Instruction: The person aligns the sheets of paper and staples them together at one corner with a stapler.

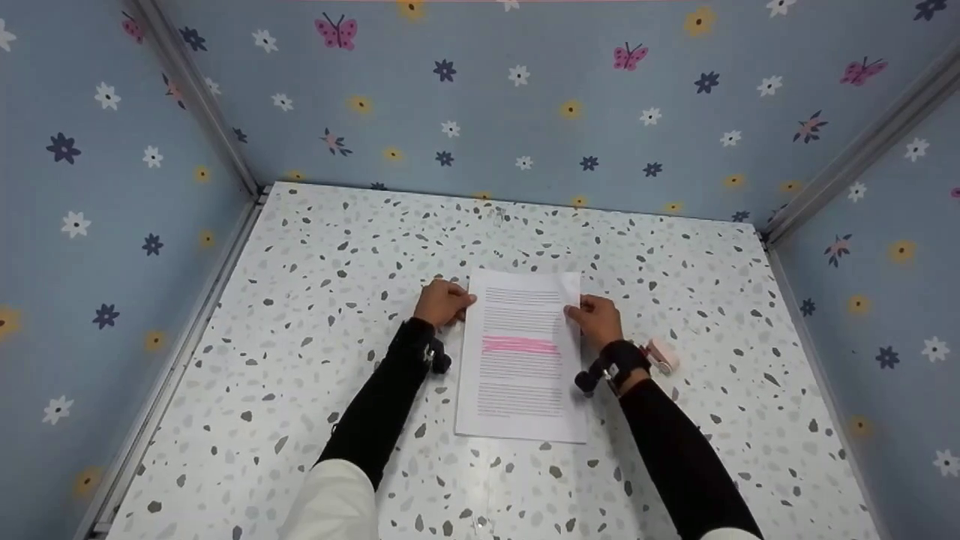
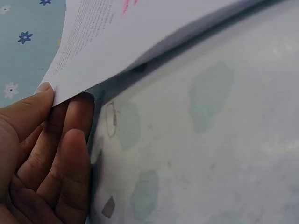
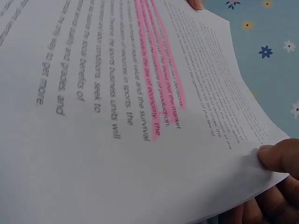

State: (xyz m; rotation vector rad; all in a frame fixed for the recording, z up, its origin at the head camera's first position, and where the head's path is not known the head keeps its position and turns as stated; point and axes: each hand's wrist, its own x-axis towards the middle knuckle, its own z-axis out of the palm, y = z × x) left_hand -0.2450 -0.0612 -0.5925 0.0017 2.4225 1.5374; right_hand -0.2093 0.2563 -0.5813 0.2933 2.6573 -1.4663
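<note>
A white sheet of printed paper (image 1: pixel 519 375), with pink highlighter strokes across its middle lines, is held upright in reading direction on the speckled table. My left hand (image 1: pixel 444 301) pinches its left edge, thumb on top and fingers underneath, as the left wrist view shows. On the opposite edge, my right hand (image 1: pixel 598 319) grips the paper the same way, its thumb (image 3: pixel 280 156) over the print. The paper bows and its side edges stand off the table. Whether more sheets lie under it, I cannot tell.
A small pale pink object with a metal part (image 1: pixel 662 355) lies just right of my right wrist, partly hidden by the wristband. Blue flowered panels (image 1: pixel 517 112) enclose the table (image 1: pixel 300 300) at the back and both sides.
</note>
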